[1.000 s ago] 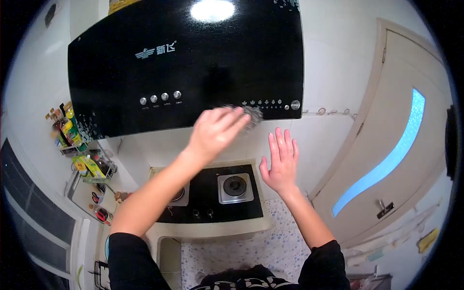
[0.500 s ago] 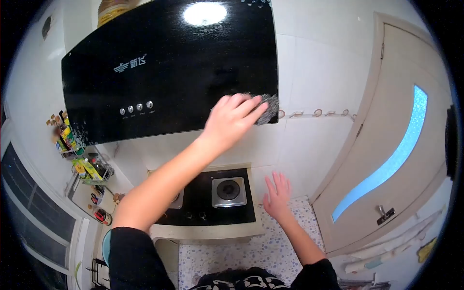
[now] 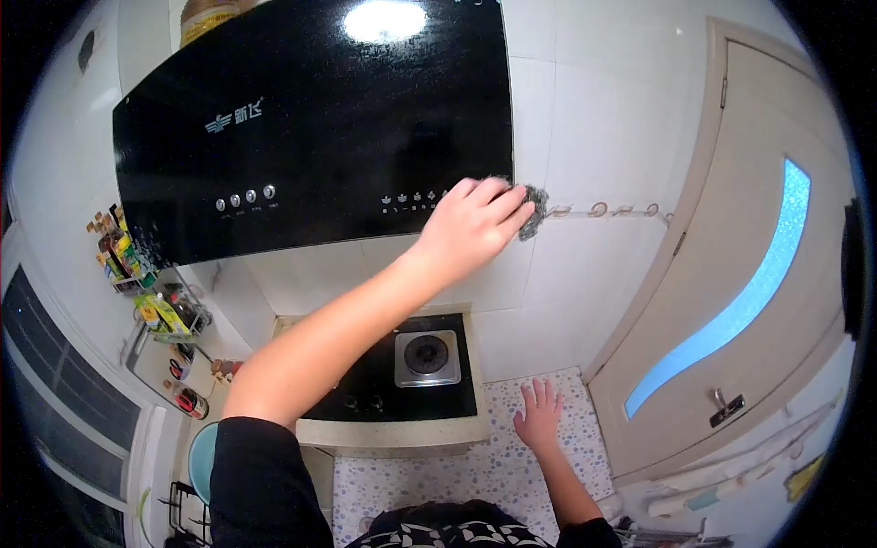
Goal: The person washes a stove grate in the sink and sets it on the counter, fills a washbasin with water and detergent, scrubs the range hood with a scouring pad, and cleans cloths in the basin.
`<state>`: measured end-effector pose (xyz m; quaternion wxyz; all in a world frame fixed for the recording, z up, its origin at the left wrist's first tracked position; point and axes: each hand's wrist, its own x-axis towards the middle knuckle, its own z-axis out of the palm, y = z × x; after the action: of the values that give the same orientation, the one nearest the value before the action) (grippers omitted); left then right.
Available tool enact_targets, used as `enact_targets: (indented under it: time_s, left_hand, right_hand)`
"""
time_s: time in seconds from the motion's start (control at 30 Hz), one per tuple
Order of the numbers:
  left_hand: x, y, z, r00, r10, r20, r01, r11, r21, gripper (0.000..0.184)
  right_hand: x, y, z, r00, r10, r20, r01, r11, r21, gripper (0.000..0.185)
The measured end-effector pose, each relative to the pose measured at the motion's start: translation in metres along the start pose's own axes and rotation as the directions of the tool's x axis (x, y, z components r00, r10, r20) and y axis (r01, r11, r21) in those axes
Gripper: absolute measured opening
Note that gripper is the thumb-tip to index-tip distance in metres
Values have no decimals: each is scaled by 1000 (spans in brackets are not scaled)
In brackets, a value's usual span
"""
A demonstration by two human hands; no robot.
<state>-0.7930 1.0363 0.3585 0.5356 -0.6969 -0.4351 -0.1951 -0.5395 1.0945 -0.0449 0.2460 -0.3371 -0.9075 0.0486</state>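
Observation:
My left hand (image 3: 477,224) is raised to the lower right corner of a glossy black range hood (image 3: 320,119). Its fingers press on a crumpled grey cloth (image 3: 533,215) with a mesh-like texture. Part of the cloth hangs past the hood's right edge, in front of the white tiles; the rest is hidden under the fingers. Round knobs (image 3: 245,198) and small printed symbols line the hood's lower front. Lower down on the right, my right hand (image 3: 539,416) hovers with fingers spread, holding nothing, over the speckled floor (image 3: 502,475).
Below the hood is a black gas stove (image 3: 426,356), partly hidden by my left forearm. Bottles and packets fill a wall rack (image 3: 169,313) on the left, above a teal basin (image 3: 203,464). A door (image 3: 703,210) with a wavy glass strip stands at the right.
My left hand has slid right with the cloth, from the hood's face to its right edge, uncovering printed symbols. My right hand has dropped lower.

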Motion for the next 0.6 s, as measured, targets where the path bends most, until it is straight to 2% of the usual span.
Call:
enact_targets:
  time_s: [0.23, 0.3, 0.4, 0.5, 0.6]
  left_hand:
    - [-70, -29, -49, 999, 18, -48, -16, 999, 45, 39]
    - [-85, -47, -74, 998, -28, -52, 34, 991, 130, 39]
    - [-114, -87, -119, 993, -111, -37, 117, 951, 285, 40]
    - [-140, -120, -161, 969, -242, -40, 237, 878, 416, 46]
    - [-142, -120, -166, 967, -251, -52, 251, 888, 385, 49]
  right_hand:
    - [-64, 40, 23, 968, 139, 208, -134, 990, -37, 62]
    - [-83, 51, 31, 941, 168, 294, -159, 986, -55, 61]
    - [-125, 73, 61, 927, 162, 338, -125, 984, -128, 62]
    - [-164, 94, 86, 845, 218, 489, -149, 973, -178, 63]
    - [-193, 104, 100, 710, 275, 648, -176, 961, -214, 60]
